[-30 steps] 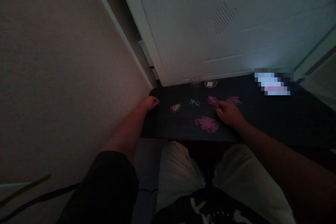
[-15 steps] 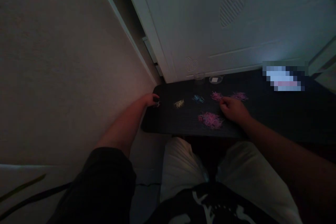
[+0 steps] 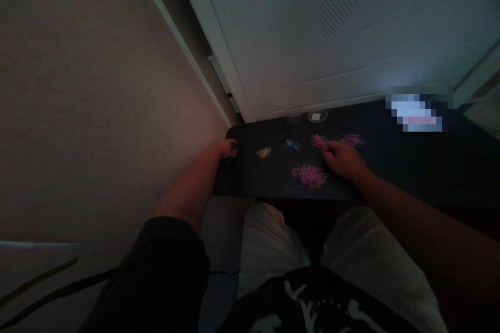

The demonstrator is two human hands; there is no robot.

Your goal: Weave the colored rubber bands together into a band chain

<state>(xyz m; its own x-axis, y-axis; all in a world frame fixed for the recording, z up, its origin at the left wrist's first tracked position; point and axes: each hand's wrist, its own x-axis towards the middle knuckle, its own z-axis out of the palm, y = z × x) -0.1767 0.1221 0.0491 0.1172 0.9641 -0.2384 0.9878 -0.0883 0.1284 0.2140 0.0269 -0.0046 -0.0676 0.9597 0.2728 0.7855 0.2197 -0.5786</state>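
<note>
Small thin sticks lie in piles on a dark table [image 3: 390, 166]. My left hand [image 3: 228, 148] is at the table's left end, its fingers over a small pale pile [image 3: 233, 154]; whether they grip any is too dark to tell. To its right are a yellow pile [image 3: 264, 152] and a blue pile [image 3: 292, 144]. My right hand [image 3: 341, 158] is closed at the lower right edge of a pink pile [image 3: 319, 140]; anything in its fingertips is too small to make out. A purple-pink pile [image 3: 352, 139] sits just behind it. The largest, mixed pink pile [image 3: 310, 175] lies near the front edge.
A clear round container [image 3: 294, 116] and a clear lid with a white label [image 3: 317, 116] stand at the table's back edge. A blurred bright object [image 3: 416, 113] is at the back right. A white panel [image 3: 273, 21] rises behind the table, and a wall [image 3: 97, 88] is at left.
The view has shifted slightly. My right hand stays closed beside the pink pile, and my left hand stays at the pale pile with only a slight shift of its fingers.
</note>
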